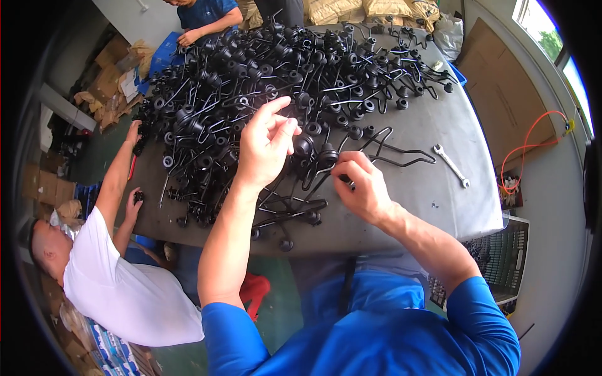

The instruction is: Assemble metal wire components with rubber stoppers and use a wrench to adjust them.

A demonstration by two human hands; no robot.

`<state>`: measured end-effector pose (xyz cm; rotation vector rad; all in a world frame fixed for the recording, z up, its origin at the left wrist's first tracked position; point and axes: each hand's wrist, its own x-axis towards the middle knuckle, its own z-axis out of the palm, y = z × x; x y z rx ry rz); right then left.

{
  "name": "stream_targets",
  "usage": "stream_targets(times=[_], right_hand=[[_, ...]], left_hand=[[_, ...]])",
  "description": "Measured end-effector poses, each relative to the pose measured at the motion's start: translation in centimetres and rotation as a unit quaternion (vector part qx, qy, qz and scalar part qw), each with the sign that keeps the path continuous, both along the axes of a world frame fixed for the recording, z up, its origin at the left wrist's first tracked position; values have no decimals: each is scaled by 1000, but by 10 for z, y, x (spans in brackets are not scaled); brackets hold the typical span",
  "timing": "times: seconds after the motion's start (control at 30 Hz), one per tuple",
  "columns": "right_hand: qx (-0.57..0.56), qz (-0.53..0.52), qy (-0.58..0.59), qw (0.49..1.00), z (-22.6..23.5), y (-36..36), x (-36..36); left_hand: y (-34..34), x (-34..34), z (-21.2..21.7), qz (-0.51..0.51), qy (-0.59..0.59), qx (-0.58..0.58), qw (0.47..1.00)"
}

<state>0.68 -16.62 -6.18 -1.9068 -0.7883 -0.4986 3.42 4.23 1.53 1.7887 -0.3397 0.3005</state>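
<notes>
1. A black bent-wire part with a round knob (pixel 326 154) lies at the near edge of the pile on the grey table (pixel 433 188), just in front of the person, between the two hands.
2. The right hand (pixel 360 182) is closed in a pinch on the wire stem of this part, thumb and fingertips pressed together just right of the knob.
3. The left hand (pixel 264 145) hovers above the pile, just left of the knob, with the forefinger stretched out and the other fingers loosely curled; whether it grips anything cannot be told.
4. Below the hands a few more black wire parts (pixel 288 216) lie apart from the heap, near the table's front edge.
5. The main heap of black wire parts and knobs (pixel 269 69) covers the far and left portions of the table.
6. A silver spanner (pixel 450 165) lies on the bare table surface to the right, well apart from the hands.
7. At the left side a person in a white shirt (pixel 119 288) reaches up with one hand (pixel 133 133) to the table edge.
8. At the far end another person in a blue shirt (pixel 204 15) rests a hand by the heap.
9. An orange cable (pixel 530 147) loops on the floor at the right, beside flattened cardboard (pixel 501 94).
</notes>
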Motion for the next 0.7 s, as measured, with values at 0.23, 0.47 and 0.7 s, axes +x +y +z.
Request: stream_targets(times=[0.23, 0.47, 0.7], right_hand=[[192, -6, -96, 977, 45, -21, -14], [182, -121, -26, 975, 35, -160, -9], [-80, -236, -213, 945, 36, -206, -35]], left_hand=[[3, -2, -4, 22, -24, -25, 999], [24, -14, -5, 27, 3, -72, 997], [20, -25, 10, 34, -37, -128, 991]])
